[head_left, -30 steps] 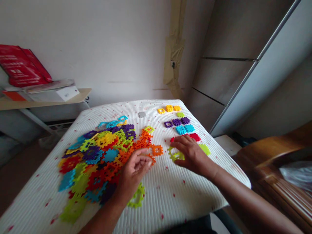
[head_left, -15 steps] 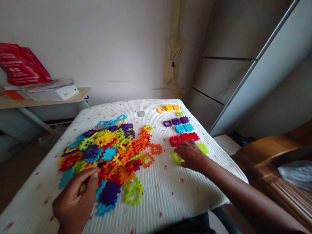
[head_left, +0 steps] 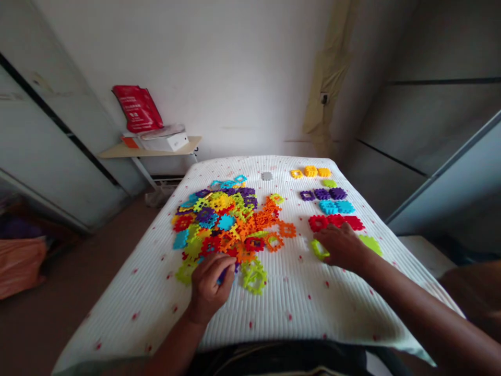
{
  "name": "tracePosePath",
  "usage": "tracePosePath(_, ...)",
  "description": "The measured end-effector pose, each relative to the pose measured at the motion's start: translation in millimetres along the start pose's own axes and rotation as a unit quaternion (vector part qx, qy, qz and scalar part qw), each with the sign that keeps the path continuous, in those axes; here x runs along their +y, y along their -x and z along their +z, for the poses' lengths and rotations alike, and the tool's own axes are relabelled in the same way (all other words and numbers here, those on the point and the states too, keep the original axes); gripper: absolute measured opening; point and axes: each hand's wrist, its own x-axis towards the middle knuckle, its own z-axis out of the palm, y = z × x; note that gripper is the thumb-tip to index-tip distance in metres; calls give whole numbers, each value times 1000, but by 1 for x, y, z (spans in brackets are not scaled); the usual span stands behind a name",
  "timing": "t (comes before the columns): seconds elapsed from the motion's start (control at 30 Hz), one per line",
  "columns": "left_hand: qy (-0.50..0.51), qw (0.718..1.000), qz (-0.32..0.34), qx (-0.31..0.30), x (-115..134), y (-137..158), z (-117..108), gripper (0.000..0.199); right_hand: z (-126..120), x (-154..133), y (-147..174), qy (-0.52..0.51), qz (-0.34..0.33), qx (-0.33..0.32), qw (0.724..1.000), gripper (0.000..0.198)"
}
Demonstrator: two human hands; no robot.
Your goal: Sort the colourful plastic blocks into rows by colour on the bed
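Note:
My left hand [head_left: 213, 284] is at the near edge of a loose pile of interlocking plastic tiles [head_left: 227, 222]. Its fingers are curled toward the thumb; what they hold, if anything, does not show. Part of a dark purple tile [head_left: 222, 277] shows between thumb and fingers. At the right, my right hand [head_left: 340, 245] is bent down over the lime green row, fingertips hidden beneath it. Close to its fingers lies a lime green frame tile [head_left: 319, 250], and a solid lime green tile [head_left: 370, 244] shows behind the wrist. Red tiles [head_left: 350, 222] lie just beyond the knuckles.
Farther back on the right are blue tiles [head_left: 336, 207], purple tiles [head_left: 322, 194], one lime tile [head_left: 329, 183] and yellow tiles [head_left: 311, 171]. A grey tile [head_left: 266, 176] lies alone. A small side table [head_left: 156, 151] with a red bag [head_left: 139, 109] stands far left.
The view has turned left, so everything sits farther right. My left hand has moved right along the pile's near edge, over the purple tile. My right hand stays at the lime green row.

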Motion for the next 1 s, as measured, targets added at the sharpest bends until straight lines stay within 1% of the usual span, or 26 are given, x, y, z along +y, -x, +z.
tracePosePath(0.1, 5, 997, 20, -79, 14, 3, 0, 8, -8, -10, 7, 18, -10, 60, 998, 40)
tracePosePath(0.13, -4, 994, 25, -104, 18, 3, 0, 6, -11, -15, 10, 16, -16, 83, 996, 39)
tracePosePath(0.2, -26, 988, 38, -146, 23, 3, 0, 12, -17, -28, 15, -2, -27, 120, 992, 26)
tracePosePath(0.27, -36, 982, 48, -180, 24, 1, 1, 20, -19, -43, 20, -38, -43, 138, 989, 9)
tracePosePath(0.3, -36, 979, 52, -193, 24, 0, 0, 24, -18, -51, 21, -64, -56, 141, 986, 5)
tracePosePath(0.4, -37, 971, 70, -227, 23, -2, -1, 42, -5, -72, 21, -160, -95, 139, 973, 11)
tracePosePath(0.47, -48, 965, 82, -246, 23, -2, -2, 53, 8, -83, 17, -216, -116, 136, 960, 19)
tracePosePath(0.53, -56, 961, 80, -258, 25, -3, -2, 58, 19, -91, 13, -249, -130, 135, 950, 27)
tracePosePath(0.6, -53, 961, 69, -262, 26, -3, -2, 58, 28, -95, 8, -262, -135, 137, 946, 28)
tracePosePath(0.7, -41, 966, 64, -247, 24, -1, -1, 52, 36, -98, 4, -275, -132, 149, 941, 24)
tracePosePath(0.77, -37, 972, 67, -224, 20, 1, 2, 50, 40, -96, 4, -303, -132, 160, 930, 23)
tracePosePath(0.83, -38, 981, 56, -183, 15, 2, 5, 49, 42, -92, 5, -355, -126, 174, 910, 24)
tracePosePath(0.9, -36, 989, 39, -141, 13, 0, 10, 48, 41, -87, 5, -404, -111, 192, 888, 32)
tracePosePath(0.93, -34, 991, 31, -126, 13, -1, 12, 46, 39, -85, 5, -413, -106, 205, 881, 38)
tracePosePath(1.0, -29, 993, 28, -111, 15, -8, 19, 42, 32, -81, 4, -390, -109, 232, 884, 50)
